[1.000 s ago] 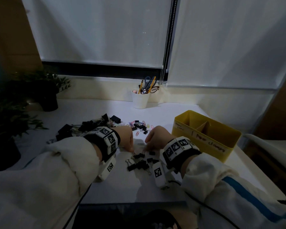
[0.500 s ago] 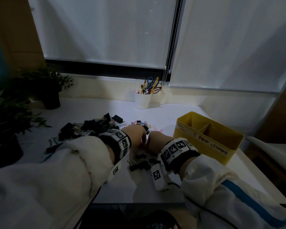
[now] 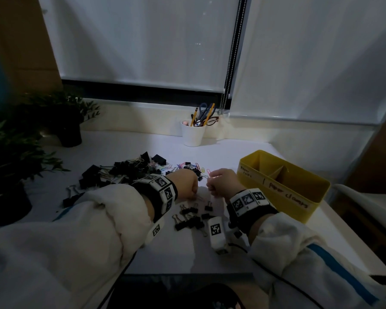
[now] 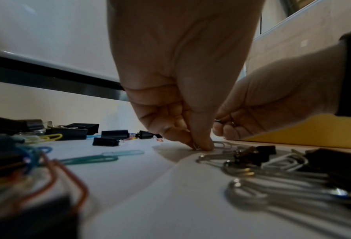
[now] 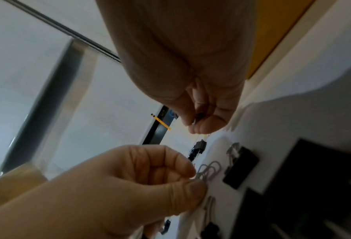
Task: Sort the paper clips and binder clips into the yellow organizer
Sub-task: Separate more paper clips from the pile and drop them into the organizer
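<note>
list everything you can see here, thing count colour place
yellow organizer: one, yellow, desk right, divided, handwritten labels
big binder clips: a pile, black, desk left
small binder clips: several, black, between the wrists
paper clips: scattered, mixed colours, behind the hands
silver paper clip: one, at the left fingertips
white cup: one, by the window, holds pencils and scissors
plants: two, dark pots, far left
left hand: grip pinching the silver paper clip on the desk
right hand: fingers curled round small clips
</note>
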Available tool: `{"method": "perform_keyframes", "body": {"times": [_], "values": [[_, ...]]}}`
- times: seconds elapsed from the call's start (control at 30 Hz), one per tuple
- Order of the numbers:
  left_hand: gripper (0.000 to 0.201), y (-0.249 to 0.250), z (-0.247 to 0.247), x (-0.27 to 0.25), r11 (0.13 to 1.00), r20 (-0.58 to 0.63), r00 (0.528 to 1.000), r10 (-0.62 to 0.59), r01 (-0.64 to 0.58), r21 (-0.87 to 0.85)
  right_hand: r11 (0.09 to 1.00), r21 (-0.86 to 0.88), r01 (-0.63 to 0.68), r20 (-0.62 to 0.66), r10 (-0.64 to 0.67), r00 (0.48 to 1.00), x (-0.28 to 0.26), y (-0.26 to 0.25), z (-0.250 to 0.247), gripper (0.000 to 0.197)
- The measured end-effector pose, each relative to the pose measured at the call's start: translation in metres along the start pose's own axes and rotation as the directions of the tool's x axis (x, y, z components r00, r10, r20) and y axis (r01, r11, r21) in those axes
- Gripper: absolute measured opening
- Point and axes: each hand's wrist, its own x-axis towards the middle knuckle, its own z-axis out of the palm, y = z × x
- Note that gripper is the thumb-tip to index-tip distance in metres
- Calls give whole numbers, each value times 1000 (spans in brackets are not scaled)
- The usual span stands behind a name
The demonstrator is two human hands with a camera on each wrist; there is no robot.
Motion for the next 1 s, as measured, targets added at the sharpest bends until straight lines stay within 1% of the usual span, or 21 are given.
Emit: {"method": "perform_keyframes", "body": {"times": [0.07,0.1,0.17,0.2,0.23,0.3,0.33,0.37,0.4,0.43,0.47,0.5,0.53,0.57,0.67,0.73,0.8,0.87,0.9,0.93,1.0], "values": [[26,0,1,-1,1000,-28,1000,0,0,11,967,248,-57,107,31,994,2,1,0,19],[27,-1,2,0,1000,-23,1000,-4,5,11,920,375,-110,154,55,986,2,0,1,25],[24,-4,1,1,999,-6,1000,-30,30,-24,861,483,-158,85,134,987,6,-1,1,25],[23,-6,-1,3,998,-10,999,-52,52,-47,879,454,-147,21,155,988,12,0,-1,23],[23,-8,-3,6,996,-17,997,-71,70,-51,909,396,-132,-21,153,988,14,-1,-2,19],[27,-12,-7,10,995,-28,995,-97,97,-2,987,139,-85,-74,96,993,16,-6,-3,8],[26,-12,-10,9,991,-24,991,-130,130,14,986,119,-116,-133,131,982,18,-10,-3,11],[23,-13,-12,9,986,-33,986,-165,166,11,988,-13,-153,-182,148,972,13,-17,2,18],[22,-15,-14,10,982,-37,982,-186,187,20,930,-366,-34,-156,-25,987,9,-16,5,22],[23,-17,-16,11,983,-28,985,-171,173,65,830,-558,0,-132,-89,987,10,-21,5,22],[23,-19,-18,12,980,-16,988,-151,152,125,775,-632,12,-101,-98,990,14,-24,5,22],[22,-21,-18,15,977,-16,989,-148,149,156,779,-627,3,-109,-92,990,16,-24,5,22],[23,-22,-18,18,975,-43,988,-149,154,162,851,-524,-39,-131,-35,991,19,-22,6,23],[28,-22,-17,21,973,-67,983,-170,178,144,939,-316,-132,-186,75,980,25,-24,10,24],[37,-24,-15,33,970,-88,967,-239,243,31,986,-71,-149,-206,132,970,32,-30,8,13],[38,-19,-16,36,971,-56,971,-233,235,40,978,-4,-209,-216,203,955,45,-26,10,33],[36,-13,-17,39,974,-43,976,-215,217,70,975,-35,-218,-168,209,963,46,-31,11,36],[30,-6,-19,40,973,-29,978,-206,208,105,972,-177,-152,-139,129,982,53,-29,14,37],[27,-4,-20,40,972,-16,979,-201,201,118,973,-136,-188,-160,166,973,55,-23,14,37],[24,-2,-19,40,973,-9,981,-194,194,129,963,-216,-159,-146,129,981,58,-19,14,38],[24,-1,-17,40,971,0,981,-194,192,140,973,-179,-142,-131,120,984,58,-19,13,29]]}}
